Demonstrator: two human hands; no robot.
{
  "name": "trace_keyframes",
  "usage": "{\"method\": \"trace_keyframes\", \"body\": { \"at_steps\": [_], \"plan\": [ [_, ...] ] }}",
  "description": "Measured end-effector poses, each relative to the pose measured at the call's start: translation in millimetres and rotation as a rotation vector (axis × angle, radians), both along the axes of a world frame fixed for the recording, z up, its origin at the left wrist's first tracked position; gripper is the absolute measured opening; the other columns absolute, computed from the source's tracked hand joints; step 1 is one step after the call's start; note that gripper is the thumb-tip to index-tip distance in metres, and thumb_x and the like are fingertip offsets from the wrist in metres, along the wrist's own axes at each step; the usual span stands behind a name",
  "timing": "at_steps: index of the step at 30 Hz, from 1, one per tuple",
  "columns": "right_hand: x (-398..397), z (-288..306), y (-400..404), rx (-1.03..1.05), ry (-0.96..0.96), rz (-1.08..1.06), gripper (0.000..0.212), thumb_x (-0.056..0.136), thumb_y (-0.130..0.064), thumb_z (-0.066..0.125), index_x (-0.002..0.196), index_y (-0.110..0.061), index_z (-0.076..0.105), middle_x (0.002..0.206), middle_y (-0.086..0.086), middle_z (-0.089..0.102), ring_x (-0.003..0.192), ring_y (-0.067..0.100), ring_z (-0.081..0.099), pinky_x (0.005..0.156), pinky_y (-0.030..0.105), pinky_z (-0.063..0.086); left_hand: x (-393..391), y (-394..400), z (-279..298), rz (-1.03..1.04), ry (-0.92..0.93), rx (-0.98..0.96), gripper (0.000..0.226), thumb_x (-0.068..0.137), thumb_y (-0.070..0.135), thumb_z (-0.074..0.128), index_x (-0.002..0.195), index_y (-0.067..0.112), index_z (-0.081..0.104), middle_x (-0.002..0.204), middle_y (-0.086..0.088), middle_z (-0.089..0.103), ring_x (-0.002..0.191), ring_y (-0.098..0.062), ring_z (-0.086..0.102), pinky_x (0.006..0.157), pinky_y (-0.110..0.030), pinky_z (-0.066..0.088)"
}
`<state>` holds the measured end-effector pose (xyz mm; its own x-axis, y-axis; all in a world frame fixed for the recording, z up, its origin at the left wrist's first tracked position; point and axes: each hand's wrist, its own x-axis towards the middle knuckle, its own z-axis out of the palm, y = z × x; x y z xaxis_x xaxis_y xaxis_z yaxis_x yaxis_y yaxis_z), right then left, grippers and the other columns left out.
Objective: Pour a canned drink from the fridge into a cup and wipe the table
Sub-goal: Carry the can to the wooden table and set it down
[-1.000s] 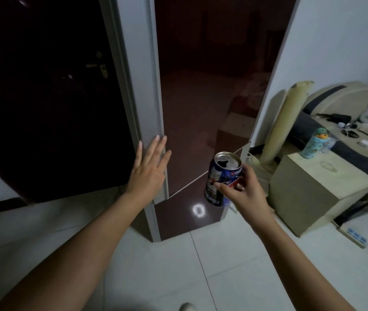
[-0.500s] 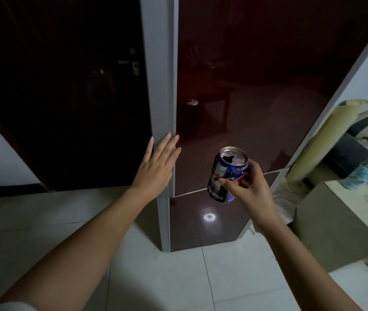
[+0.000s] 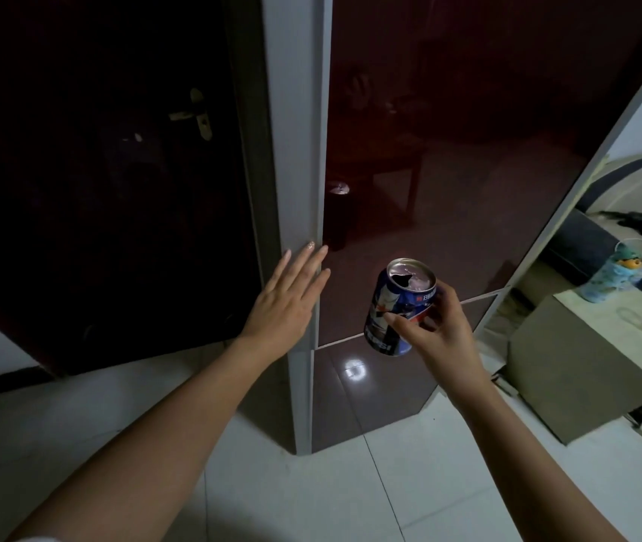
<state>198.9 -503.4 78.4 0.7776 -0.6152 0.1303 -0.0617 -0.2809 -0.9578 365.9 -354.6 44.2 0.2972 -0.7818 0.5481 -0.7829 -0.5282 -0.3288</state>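
"PEPSI" is read on the opened blue aluminium can (image 3: 399, 307), gripped by the right hand (image 3: 434, 330); the left hand (image 3: 290, 299) is spread flat, empty, against the glossy maroon fridge door (image 3: 429, 189) over white floor tiles (image 3: 311, 494).

I am counting one open can (image 3: 400, 307), one fridge (image 3: 448, 189), one door handle (image 3: 198, 113), one patterned bottle (image 3: 610, 273), and two hands.

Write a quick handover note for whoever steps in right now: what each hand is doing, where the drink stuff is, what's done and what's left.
Left hand: open, flat against the fridge door edge; the door looks shut.
Right hand: gripping the can, tilted, top already opened.
Done: can is out of the fridge.
Left: find the cup and table, neither in view; pour; wipe the table.
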Motion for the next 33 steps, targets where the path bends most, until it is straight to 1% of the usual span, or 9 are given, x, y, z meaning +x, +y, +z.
{"method": "trace_keyframes", "body": {
  "at_steps": [4,8,15,18,21,24,28,31,33],
  "plan": [
    [3.6,-1.1,8.1,0.003,0.0,-0.044,0.064,0.074,-0.013,0.074,0.127,-0.021,0.04,0.106,-0.017,0.059,0.096,-0.003,0.06,0.086,0.023,0.049,11.1,-0.4,-0.7,-0.039,0.007,-0.012,0.075,0.068,-0.003,0.065,0.134,0.006,0.03,0.149,-0.015,0.02,0.139,-0.03,0.015,0.115,-0.044,0.002],
    [6.3,-0.9,16.0,-0.011,0.007,-0.07,0.064,0.074,-0.011,0.073,0.128,-0.018,0.039,0.103,-0.02,0.057,0.089,-0.016,0.057,0.073,0.009,0.047,20.5,-0.3,1.9,-0.069,0.033,-0.017,0.073,0.065,-0.005,0.067,0.132,0.003,0.039,0.147,-0.019,0.034,0.138,-0.031,0.018,0.114,-0.044,0.003],
    [9.2,-4.3,29.1,-0.023,0.018,-0.138,0.066,0.074,-0.012,0.074,0.13,-0.015,0.039,0.104,-0.019,0.058,0.09,-0.014,0.057,0.076,0.014,0.047,30.6,3.3,1.8,-0.119,0.035,-0.02,0.067,0.066,-0.006,0.067,0.129,0.002,0.048,0.147,-0.017,0.036,0.138,-0.03,0.02,0.115,-0.041,0.004],
    [8.0,-5.8,35.7,-0.017,0.018,-0.163,0.066,0.074,-0.012,0.074,0.131,-0.015,0.039,0.107,-0.017,0.059,0.094,-0.01,0.058,0.081,0.017,0.048,27.1,3.8,3.5,-0.148,0.065,-0.045,0.063,0.065,-0.002,0.069,0.126,0.004,0.053,0.144,-0.017,0.04,0.137,-0.032,0.028,0.117,-0.044,0.013],
    [4.5,-6.9,43.0,-0.006,0.008,-0.194,0.067,0.074,-0.012,0.074,0.131,-0.014,0.039,0.109,-0.014,0.06,0.096,-0.006,0.059,0.085,0.02,0.049,21.1,3.0,3.7,-0.154,0.168,-0.041,0.065,0.061,0.0,0.073,0.124,0.005,0.056,0.144,-0.017,0.04,0.136,-0.033,0.034,0.111,-0.049,0.019],
    [-3.0,-6.1,51.7,-0.001,-0.007,-0.223,0.064,0.075,-0.011,0.072,0.13,-0.014,0.039,0.108,-0.016,0.058,0.094,-0.011,0.058,0.077,0.013,0.049,13.0,0.7,-0.4,-0.187,0.358,-0.1,0.065,0.063,-0.003,0.071,0.125,0.004,0.054,0.147,-0.016,0.036,0.138,-0.033,0.028,0.112,-0.047,0.012],
    [-20.3,-6.7,59.7,-0.002,-0.014,-0.293,0.059,0.076,-0.009,0.071,0.126,-0.014,0.04,0.107,-0.016,0.058,0.091,-0.013,0.057,0.076,0.012,0.05,-10.9,-2.5,-3.7,-0.25,0.75,-0.189,0.057,0.08,-0.002,0.057,0.134,0.006,0.044,0.149,-0.009,0.033,0.14,-0.025,0.023,0.114,-0.032,0.015],
    [-39.3,-8.8,63.1,0.01,-0.008,-0.34,0.058,0.076,-0.006,0.071,0.125,-0.014,0.04,0.107,-0.015,0.058,0.09,-0.012,0.058,0.075,0.012,0.051,-38.1,-8.6,-10.0,-0.226,1.207,-0.243,0.043,0.087,0.004,0.053,0.129,0.014,0.048,0.13,-0.002,0.051,0.119,-0.019,0.047,0.099,-0.03,0.037],
    [-55.8,-10.2,64.6,0.007,-0.006,-0.374,0.057,0.075,-0.004,0.071,0.122,-0.014,0.04,0.106,-0.014,0.058,0.091,-0.011,0.058,0.075,0.011,0.05,-57.6,-18.7,-14.7,-0.178,1.561,-0.244,0.024,0.091,0.01,0.051,0.113,0.018,0.057,0.11,-0.002,0.062,0.099,-0.017,0.058,0.088,-0.031,0.045]
  ]
}}
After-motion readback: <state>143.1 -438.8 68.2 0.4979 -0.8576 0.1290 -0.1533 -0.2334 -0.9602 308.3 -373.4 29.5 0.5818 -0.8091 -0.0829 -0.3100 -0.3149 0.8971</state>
